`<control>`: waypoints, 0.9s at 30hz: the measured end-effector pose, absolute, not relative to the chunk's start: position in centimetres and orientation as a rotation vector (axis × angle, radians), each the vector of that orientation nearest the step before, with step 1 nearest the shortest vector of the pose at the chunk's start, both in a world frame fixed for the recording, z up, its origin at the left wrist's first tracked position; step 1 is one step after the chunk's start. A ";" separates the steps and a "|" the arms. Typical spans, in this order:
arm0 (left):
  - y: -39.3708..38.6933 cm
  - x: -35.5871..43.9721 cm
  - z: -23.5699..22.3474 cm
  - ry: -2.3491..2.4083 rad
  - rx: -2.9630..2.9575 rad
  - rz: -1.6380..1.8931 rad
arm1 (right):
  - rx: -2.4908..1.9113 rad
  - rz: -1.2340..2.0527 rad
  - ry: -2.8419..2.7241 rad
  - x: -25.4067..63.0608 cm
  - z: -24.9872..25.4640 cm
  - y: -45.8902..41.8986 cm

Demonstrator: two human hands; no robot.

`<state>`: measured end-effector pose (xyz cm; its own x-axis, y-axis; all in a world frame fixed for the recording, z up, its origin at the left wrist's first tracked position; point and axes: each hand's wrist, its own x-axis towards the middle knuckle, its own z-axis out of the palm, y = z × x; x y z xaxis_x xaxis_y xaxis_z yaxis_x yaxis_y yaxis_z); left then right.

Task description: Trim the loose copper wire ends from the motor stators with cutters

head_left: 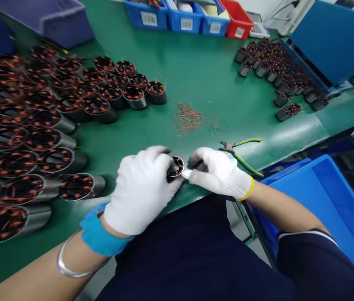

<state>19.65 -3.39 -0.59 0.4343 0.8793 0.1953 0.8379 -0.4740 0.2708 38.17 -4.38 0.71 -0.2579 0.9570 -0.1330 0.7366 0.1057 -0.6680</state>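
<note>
My left hand (144, 184), in a white glove with dark fingertips, is wrapped round a small wound motor stator (179, 166) near the table's front edge. The stator's open end faces up, showing copper windings round a dark bore. My right hand (216, 172), gloved too, is at the stator's right side with curled fingers. A small white tip shows between its thumb and the stator rim; whether this is glove or a held thing I cannot tell. Cutting pliers (238, 152) with green handles lie just beyond my right hand. Loose copper wire offcuts (191, 117) lie beyond the stator.
Many wound stators (76, 186) stand in rows on the left. More stators (271, 62) are grouped at the back right beside a blue panel (337, 37). Blue bins (152, 19) and a red bin (236, 19) line the back. A large blue crate (324, 209) is at my right.
</note>
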 end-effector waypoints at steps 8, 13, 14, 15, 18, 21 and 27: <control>-2.7 20.2 -0.7 1.541 2.007 0.526 | -1.810 0.745 -2.122 39.4 -0.3 -2.1; -3.0 20.2 -1.4 1.461 1.793 0.584 | -1.768 0.959 -1.966 39.9 -0.2 -2.0; -3.1 20.2 -1.6 1.420 1.769 0.613 | -1.653 1.103 -1.927 39.5 -0.3 -2.2; -3.2 20.2 -1.8 1.370 1.755 0.637 | -1.554 1.218 -1.884 39.1 -0.5 -2.3; -3.4 20.2 -2.1 1.253 1.778 0.655 | -1.462 1.326 -1.838 38.6 -1.0 -2.2; -3.4 20.3 -2.0 1.225 1.830 0.655 | -1.524 1.285 -1.881 39.6 -1.1 -1.9; -3.1 20.1 -2.3 1.189 1.784 0.669 | -1.714 0.745 -2.073 40.6 -0.3 -2.3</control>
<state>20.14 -3.07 -2.27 0.4004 0.9159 -0.0290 0.4514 -0.1696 0.8761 40.56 -2.27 -0.34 -0.2080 0.9761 -0.0626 0.7929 0.1308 -0.5951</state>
